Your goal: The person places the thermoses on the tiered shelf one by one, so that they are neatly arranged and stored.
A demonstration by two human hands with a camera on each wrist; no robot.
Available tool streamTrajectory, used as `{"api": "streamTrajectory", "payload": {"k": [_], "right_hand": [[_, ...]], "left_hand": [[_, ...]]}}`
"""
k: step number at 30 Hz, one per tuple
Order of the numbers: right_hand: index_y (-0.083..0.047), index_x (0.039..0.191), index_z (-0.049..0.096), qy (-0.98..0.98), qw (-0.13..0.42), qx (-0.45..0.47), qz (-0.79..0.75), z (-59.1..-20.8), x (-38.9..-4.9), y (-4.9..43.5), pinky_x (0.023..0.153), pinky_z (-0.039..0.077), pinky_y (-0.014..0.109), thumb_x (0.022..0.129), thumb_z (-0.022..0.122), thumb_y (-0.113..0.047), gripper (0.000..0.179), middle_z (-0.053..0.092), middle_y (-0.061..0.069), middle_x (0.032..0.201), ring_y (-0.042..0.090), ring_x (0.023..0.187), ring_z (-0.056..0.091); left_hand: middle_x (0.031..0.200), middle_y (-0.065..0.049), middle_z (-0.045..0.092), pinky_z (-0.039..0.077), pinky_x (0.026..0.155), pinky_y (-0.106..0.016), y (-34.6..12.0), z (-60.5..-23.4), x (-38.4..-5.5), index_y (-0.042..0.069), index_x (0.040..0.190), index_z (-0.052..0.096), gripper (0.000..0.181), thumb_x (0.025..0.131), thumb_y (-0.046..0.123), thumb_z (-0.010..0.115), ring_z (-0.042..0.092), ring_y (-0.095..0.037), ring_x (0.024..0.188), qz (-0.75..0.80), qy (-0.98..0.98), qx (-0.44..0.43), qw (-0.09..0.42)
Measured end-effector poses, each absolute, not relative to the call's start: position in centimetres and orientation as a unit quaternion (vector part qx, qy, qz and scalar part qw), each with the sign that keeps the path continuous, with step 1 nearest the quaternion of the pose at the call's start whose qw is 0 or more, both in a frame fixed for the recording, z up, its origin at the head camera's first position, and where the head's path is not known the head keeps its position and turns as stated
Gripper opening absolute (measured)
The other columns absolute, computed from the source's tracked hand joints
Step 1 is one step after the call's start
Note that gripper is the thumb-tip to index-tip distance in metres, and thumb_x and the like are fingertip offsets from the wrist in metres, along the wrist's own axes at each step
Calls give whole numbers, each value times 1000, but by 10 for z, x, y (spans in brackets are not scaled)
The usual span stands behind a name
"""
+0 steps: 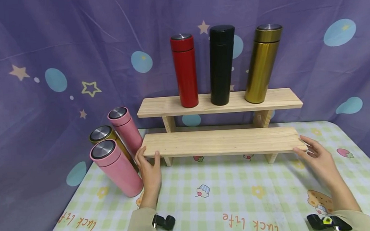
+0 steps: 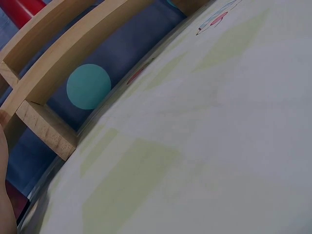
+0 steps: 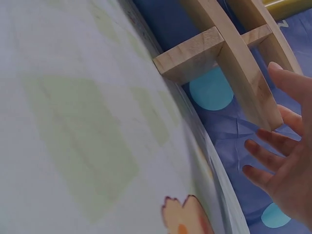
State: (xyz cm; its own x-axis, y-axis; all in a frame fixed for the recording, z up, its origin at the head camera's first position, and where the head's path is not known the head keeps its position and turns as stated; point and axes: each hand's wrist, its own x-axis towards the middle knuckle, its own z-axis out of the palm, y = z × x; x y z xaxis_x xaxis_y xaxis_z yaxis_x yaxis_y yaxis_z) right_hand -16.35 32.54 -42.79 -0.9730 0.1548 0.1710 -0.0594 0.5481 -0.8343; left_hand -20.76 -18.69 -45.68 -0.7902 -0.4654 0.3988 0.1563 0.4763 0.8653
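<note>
Nearest the camera, beige sleeves (image 1: 140, 225) enter at 7 and 4 o'clock. The left hand (image 1: 150, 173) and right hand (image 1: 321, 160) grip the 9 and 3 o'clock ends of the lower board (image 1: 221, 141) of a wooden stand (image 1: 169, 123), thumbs at the front edge; how firmly, I cannot tell. The stand sits mid-dial on the tabletop (image 1: 183, 209), a red bottle (image 1: 186, 73), black bottle (image 1: 222, 66) and gold bottle (image 1: 262, 67) on its upper board (image 1: 159, 106) at 11, 12 and 1. The step appears to be squaring the stand; the next move likely calls for even handling, so nothing topples.
</note>
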Motion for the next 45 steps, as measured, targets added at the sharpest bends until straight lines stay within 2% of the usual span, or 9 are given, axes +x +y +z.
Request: {"api": "streamTrajectory", "payload": {"k": [5,10,14,16,20,24,32,37,45], "right_hand": [[-13,157,28,-868,93,-16,488,-428,-166,324,83,28,-3,99,61,-35,70,21,31,156,51,138,27],[-12,158,23,-865,85,-23,494,-428,-168,322,84,30,0,99,61,-37,75,21,31,157,54,136,28],[-12,158,22,-867,78,-43,490,-428,-170,319,107,34,26,98,60,-42,77,19,27,158,51,138,27],[-13,158,23,-868,75,-56,488,-428,-171,318,109,35,40,97,60,-44,78,19,25,159,50,138,27],[-11,158,24,-865,75,-72,492,-427,-171,317,93,43,20,96,62,-46,80,20,25,159,51,137,30],[-10,157,24,-860,77,-80,497,-427,-171,318,70,39,7,95,63,-46,82,23,28,157,52,133,35],[-6,156,25,-863,78,-78,492,-426,-173,314,68,40,7,95,64,-46,83,28,31,153,53,130,38],[-6,156,25,-865,79,-77,489,-424,-172,313,67,40,8,95,63,-46,83,29,32,152,54,128,40],[-5,157,23,-868,70,-82,485,-426,-173,313,66,39,7,95,62,-47,84,29,34,151,54,129,39]], "left_hand": [[148,-11,31,27,111,-48,-185,-456,-207,8,141,39,54,97,23,65,29,-27,139,-503,-801,96,311],[149,-10,30,27,111,-49,-185,-457,-208,9,141,39,54,97,24,66,28,-28,140,-503,-801,99,309],[150,-9,29,27,110,-51,-187,-457,-208,10,142,39,55,97,25,66,27,-28,140,-500,-804,101,305],[150,-9,29,27,110,-52,-187,-457,-209,10,142,38,55,97,26,66,27,-29,140,-496,-807,101,304],[152,-10,28,25,109,-54,-185,-455,-209,10,142,39,55,97,26,66,25,-29,141,-491,-810,104,304],[154,-11,26,23,109,-57,-182,-452,-207,9,142,39,55,97,27,65,22,-31,143,-483,-815,105,301],[158,-14,16,15,111,-63,-179,-449,-203,8,144,39,51,101,29,58,8,-41,146,-461,-828,120,295],[161,-14,7,13,113,-63,-175,-445,-198,7,150,34,60,101,32,57,2,-42,147,-455,-836,124,281],[161,-17,15,14,113,-62,-173,-437,-184,4,157,17,82,97,39,61,10,-39,147,-404,-866,121,269]]}}
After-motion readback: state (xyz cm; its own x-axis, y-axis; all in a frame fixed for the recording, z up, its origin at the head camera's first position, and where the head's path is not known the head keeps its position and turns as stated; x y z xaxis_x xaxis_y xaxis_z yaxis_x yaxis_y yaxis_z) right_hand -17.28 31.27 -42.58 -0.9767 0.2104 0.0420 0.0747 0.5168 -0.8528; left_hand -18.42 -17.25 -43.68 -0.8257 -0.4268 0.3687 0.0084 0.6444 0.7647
